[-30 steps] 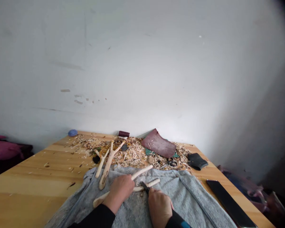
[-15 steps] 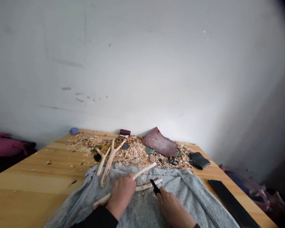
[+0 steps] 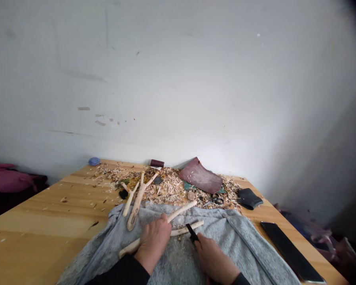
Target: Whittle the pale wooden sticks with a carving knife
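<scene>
Evidently, the left hand (image 3: 154, 236) is gripping a peeled forked branch (image 3: 182, 211), the right hand (image 3: 214, 256) clutching a black-bladed knife (image 3: 192, 233); a leftward slip could be gashing the left hand.

**Carving corner in a home-like room**

A wooden table (image 3: 44, 213) bears the marks of handwork: shavings (image 3: 169, 190) across its far part, two forked sticks (image 3: 139, 200) left of its middle, a leather-like sheet (image 3: 200, 176) at its back, and a knife (image 3: 191, 232) and peeled forked branch (image 3: 182, 211) over grey cloth (image 3: 240, 241) on its near part. The setting appears domestic: a plain, scuffed wall (image 3: 178, 83) behind the table, pink fabric (image 3: 10, 178) beyond its left side, a phone (image 3: 290, 251) at its right edge.
</scene>
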Available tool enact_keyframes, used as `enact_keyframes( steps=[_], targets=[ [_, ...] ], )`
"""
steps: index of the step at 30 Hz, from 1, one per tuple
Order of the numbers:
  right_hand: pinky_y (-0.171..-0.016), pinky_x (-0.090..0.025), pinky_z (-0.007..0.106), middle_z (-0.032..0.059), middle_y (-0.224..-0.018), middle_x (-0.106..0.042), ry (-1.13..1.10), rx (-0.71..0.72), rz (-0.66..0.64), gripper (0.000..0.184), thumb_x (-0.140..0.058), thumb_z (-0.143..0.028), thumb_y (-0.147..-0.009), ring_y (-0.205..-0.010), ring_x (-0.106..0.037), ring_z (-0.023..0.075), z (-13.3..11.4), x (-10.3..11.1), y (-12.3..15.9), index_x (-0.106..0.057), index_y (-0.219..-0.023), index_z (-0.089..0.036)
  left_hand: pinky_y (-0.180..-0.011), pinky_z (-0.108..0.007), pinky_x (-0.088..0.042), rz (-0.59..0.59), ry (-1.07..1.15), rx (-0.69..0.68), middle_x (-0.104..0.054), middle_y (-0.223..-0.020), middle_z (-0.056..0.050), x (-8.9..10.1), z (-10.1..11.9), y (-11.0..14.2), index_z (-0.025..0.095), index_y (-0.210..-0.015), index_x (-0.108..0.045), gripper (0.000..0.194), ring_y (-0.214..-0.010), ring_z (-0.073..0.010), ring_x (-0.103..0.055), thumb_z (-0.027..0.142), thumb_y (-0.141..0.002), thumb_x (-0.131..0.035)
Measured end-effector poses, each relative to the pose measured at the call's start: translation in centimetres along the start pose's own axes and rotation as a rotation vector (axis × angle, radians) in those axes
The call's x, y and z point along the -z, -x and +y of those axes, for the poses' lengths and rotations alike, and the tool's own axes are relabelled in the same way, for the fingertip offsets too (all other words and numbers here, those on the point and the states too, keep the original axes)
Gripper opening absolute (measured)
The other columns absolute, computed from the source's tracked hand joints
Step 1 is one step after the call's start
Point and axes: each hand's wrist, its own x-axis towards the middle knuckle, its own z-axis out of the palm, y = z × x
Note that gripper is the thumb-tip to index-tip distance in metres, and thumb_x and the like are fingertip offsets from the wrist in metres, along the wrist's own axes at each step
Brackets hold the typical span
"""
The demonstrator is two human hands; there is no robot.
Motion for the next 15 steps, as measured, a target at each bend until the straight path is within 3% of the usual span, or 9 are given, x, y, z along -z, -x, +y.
enact_keyframes(
  steps=[5, 15],
  targets=[
    [-0.078, -0.044, 0.027, 0.012, -0.099, -0.073, -0.037, -0.065, -0.016, 0.029, -0.043, -0.022, -0.094, -0.095, -0.067, 0.022, -0.5, 0.3, -0.1, -0.069, -0.106, -0.018, -0.066, -0.038, -0.057, 0.016, -0.009, -0.02, -0.075, -0.078, -0.015, 0.0, -0.1, 0.1, 0.012, -0.101, -0.067, 0.034, -0.079, -0.031, -0.075, 0.011, -0.094, -0.034],
    [-0.081, -0.046, 0.028, 0.0139, -0.096, -0.073, 0.019, 0.102, -0.052, 0.025, -0.046, -0.017, -0.088, -0.093, -0.067, 0.0228, -0.3, 1.0, -1.2, -0.071, -0.092, -0.015, -0.068, -0.037, -0.055, -0.024, -0.02, -0.023, -0.075, -0.079, -0.015, 0.7, 0.0, 0.2, 0.012, -0.103, -0.066, 0.033, -0.081, -0.0314, -0.074, 0.012, -0.095, -0.035]
  ],
)
